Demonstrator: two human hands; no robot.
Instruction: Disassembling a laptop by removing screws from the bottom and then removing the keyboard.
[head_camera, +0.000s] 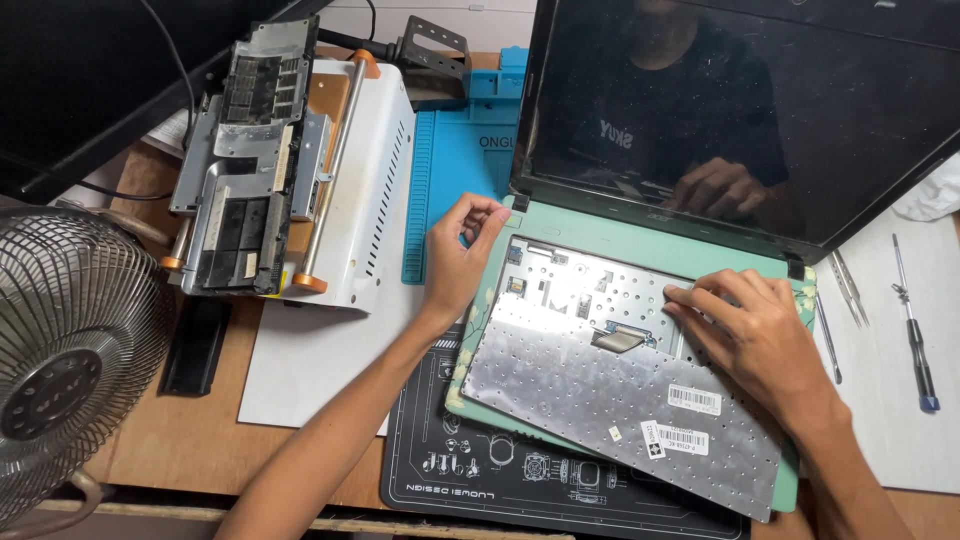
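Keyboard (610, 400) flipped metal-side up, lying loose over the laptop (640, 245) deck, long axis slanting from upper left down to lower right. Right hand (755, 335) flat on its far right edge, fingers spread, pressing not gripping. Left hand (460, 255) off its far left corner, fingertips curled on the laptop's hinge corner, holding nothing. Ribbon connector (620, 338) mid-keyboard between both hands. Right of it, screwdriver (915, 330) and tweezers (848, 285); farther left, fan (70, 350) and white machine (300, 165).
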